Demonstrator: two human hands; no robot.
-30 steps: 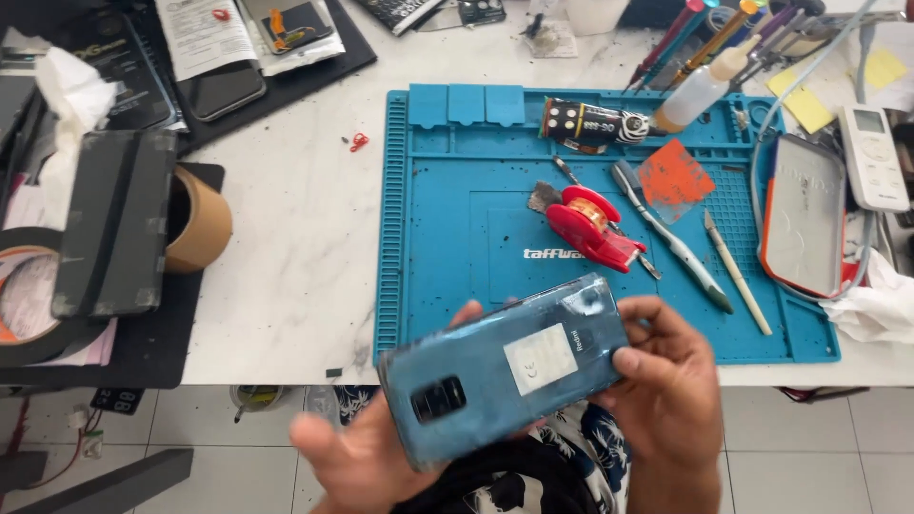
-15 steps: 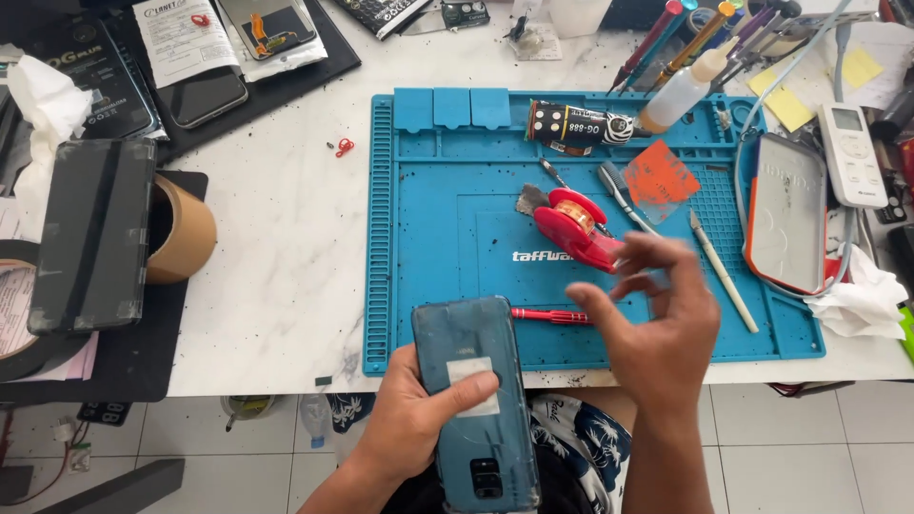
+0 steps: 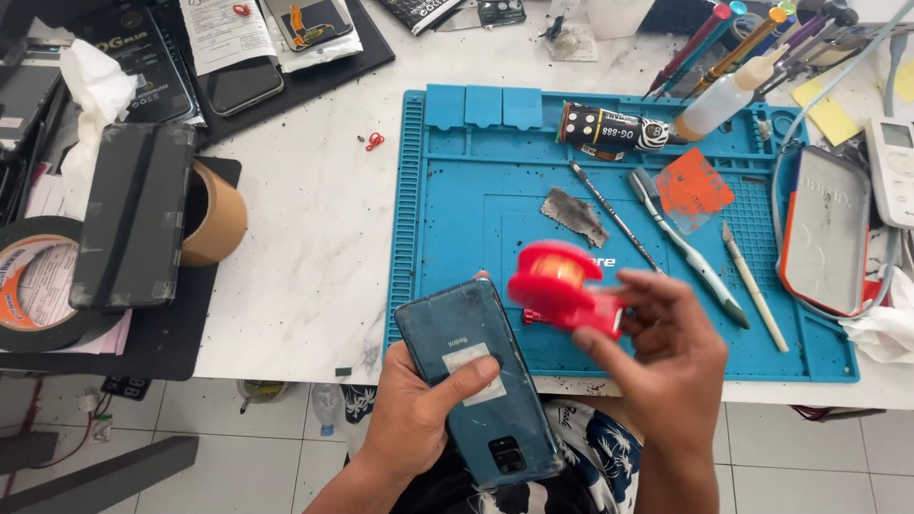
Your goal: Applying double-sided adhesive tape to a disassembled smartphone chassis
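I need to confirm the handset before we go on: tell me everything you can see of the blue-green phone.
The blue-green phone is held back-side up in the left hand, thumb across its middle, below the blue mat's front edge. Its glossy back looks scuffed, with a pale rectangular sticker mid-panel and a dark camera block at the end nearest the person. It lies tilted, its far end toward the mat. The right hand holds a blurred red tool just beside it.

Bright even light, soft shadows; red tool (image 3: 562, 286) motion-blurred.

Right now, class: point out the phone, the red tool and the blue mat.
phone (image 3: 476, 381), head view, its blue back cover
red tool (image 3: 557, 276), head view, its round top
blue mat (image 3: 476, 209), head view, bare left part
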